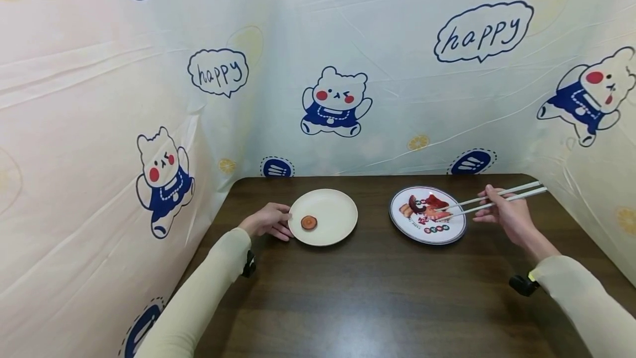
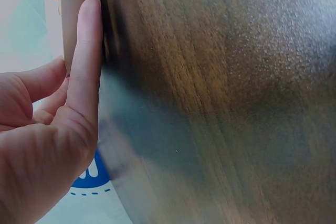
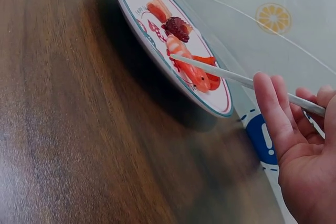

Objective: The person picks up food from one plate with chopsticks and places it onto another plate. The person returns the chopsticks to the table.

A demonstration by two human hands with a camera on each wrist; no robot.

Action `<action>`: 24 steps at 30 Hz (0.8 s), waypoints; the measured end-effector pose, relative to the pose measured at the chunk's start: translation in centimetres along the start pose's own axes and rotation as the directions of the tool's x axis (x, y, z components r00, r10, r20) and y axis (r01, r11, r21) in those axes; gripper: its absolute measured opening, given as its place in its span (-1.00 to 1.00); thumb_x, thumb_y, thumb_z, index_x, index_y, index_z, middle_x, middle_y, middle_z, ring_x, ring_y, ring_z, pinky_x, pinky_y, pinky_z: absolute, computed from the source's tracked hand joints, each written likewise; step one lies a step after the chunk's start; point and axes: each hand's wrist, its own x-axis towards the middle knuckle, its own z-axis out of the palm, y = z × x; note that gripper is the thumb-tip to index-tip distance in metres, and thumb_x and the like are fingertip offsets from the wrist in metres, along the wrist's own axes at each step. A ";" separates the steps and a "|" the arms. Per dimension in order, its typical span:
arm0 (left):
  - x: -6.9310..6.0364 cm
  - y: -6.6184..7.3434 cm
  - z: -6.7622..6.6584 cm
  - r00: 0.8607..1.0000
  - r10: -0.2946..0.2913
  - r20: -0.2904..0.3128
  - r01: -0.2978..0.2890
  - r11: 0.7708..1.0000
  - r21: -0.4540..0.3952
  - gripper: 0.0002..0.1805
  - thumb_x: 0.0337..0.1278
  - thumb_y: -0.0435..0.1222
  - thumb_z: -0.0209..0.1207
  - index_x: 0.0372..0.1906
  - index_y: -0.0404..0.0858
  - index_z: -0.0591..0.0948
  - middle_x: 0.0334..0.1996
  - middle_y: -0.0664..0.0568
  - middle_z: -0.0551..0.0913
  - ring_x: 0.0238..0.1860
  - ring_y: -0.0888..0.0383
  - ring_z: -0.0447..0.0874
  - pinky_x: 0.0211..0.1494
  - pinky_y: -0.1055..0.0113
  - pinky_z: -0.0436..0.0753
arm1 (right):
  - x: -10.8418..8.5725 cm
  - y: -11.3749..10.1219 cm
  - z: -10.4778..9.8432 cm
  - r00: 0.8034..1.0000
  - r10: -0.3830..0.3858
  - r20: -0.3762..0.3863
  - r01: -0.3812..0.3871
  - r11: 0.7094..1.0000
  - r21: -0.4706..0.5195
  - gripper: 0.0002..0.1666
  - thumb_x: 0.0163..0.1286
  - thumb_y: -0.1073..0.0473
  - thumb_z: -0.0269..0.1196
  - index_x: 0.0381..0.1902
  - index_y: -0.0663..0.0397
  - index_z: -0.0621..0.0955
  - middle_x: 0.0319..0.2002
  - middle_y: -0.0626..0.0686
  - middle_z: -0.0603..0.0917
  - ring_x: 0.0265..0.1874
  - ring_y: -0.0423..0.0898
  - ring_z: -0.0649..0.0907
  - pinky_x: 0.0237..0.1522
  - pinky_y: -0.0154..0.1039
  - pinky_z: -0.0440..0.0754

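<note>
In the head view, my left hand point(image 1: 269, 220) holds the left rim of a cream plate point(image 1: 343, 217), thumb at the edge and a long finger point(image 2: 86, 51) along the plate's side. On that plate lies a round brown slice point(image 1: 309, 222). My right hand point(image 1: 507, 211) grips a pair of pale chopsticks point(image 1: 521, 194). Their tips reach a toy-like orange shrimp point(image 1: 437, 214) on a patterned white plate point(image 1: 407, 228) with a dark rim. Whether the tips pinch the shrimp cannot be told. Beside it are a red piece point(image 1: 436, 201), a dark red-brown piece point(image 3: 177, 28) and a layered pinkish piece point(image 3: 159, 9).
Both plates rest on a dark brown wooden table point(image 1: 362, 291), near its far edge. A pale cloth point(image 1: 397, 98) printed with bears and the word happy hangs behind the table and at its sides. Bare wood lies between the plates and in front of them.
</note>
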 end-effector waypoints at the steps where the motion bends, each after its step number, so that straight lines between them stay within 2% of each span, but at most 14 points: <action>1: 0.0 0.0 0.0 1.000 -0.001 -0.002 0.001 1.000 -0.001 -0.48 0.67 -0.34 0.01 0.55 -0.39 0.30 -0.14 -0.33 0.70 -0.28 -0.09 0.84 -0.17 0.04 0.86 | 0.0 0.0 0.1 1.000 0.004 0.003 -0.004 1.000 -0.001 -0.66 0.69 0.10 0.11 -0.17 0.18 0.73 -0.39 0.06 0.70 -0.49 -0.02 0.79 -0.36 -0.07 0.85; 8: -0.1 0.0 0.0 1.000 -0.001 -0.002 0.001 1.000 -0.002 -0.48 0.67 -0.34 0.01 0.56 -0.39 0.29 -0.12 -0.34 0.71 -0.26 -0.10 0.84 -0.16 0.03 0.86 | 0.5 0.0 0.7 0.999 0.024 0.028 -0.023 0.999 -0.048 -0.64 0.69 0.08 0.12 -0.17 0.23 0.71 -0.42 0.08 0.73 -0.49 -0.03 0.79 -0.35 -0.06 0.85; 15: 0.0 -0.1 -0.1 1.000 -0.006 -0.004 0.006 1.000 0.000 -0.47 0.67 -0.34 0.01 0.56 -0.39 0.29 -0.12 -0.34 0.71 -0.27 -0.10 0.84 -0.17 0.04 0.86 | 0.9 -0.3 0.9 0.998 0.047 0.044 -0.042 0.993 -0.111 -0.63 0.67 0.03 0.15 -0.10 0.23 0.71 -0.40 0.09 0.73 -0.48 -0.02 0.79 -0.34 -0.06 0.85; 19: 0.2 -0.2 -0.1 1.000 -0.014 -0.005 0.014 1.000 -0.011 -0.49 0.67 -0.36 0.00 0.56 -0.38 0.31 -0.13 -0.34 0.73 -0.28 -0.09 0.84 -0.18 0.04 0.86 | 1.1 -0.2 1.0 0.999 0.033 0.036 -0.027 0.987 -0.158 -0.63 0.67 0.02 0.16 -0.13 0.20 0.72 -0.39 0.13 0.75 -0.48 -0.03 0.80 -0.34 -0.08 0.84; 24: 0.3 -0.2 -0.1 1.000 -0.013 -0.007 0.013 1.000 -0.009 -0.50 0.67 -0.37 -0.01 0.55 -0.39 0.31 -0.14 -0.33 0.74 -0.29 -0.08 0.84 -0.19 0.03 0.86 | 1.3 0.0 1.4 1.000 -0.003 0.028 0.007 0.987 -0.158 -0.60 0.65 0.02 0.18 -0.13 0.30 0.69 -0.39 0.16 0.76 -0.49 -0.01 0.81 -0.33 -0.07 0.84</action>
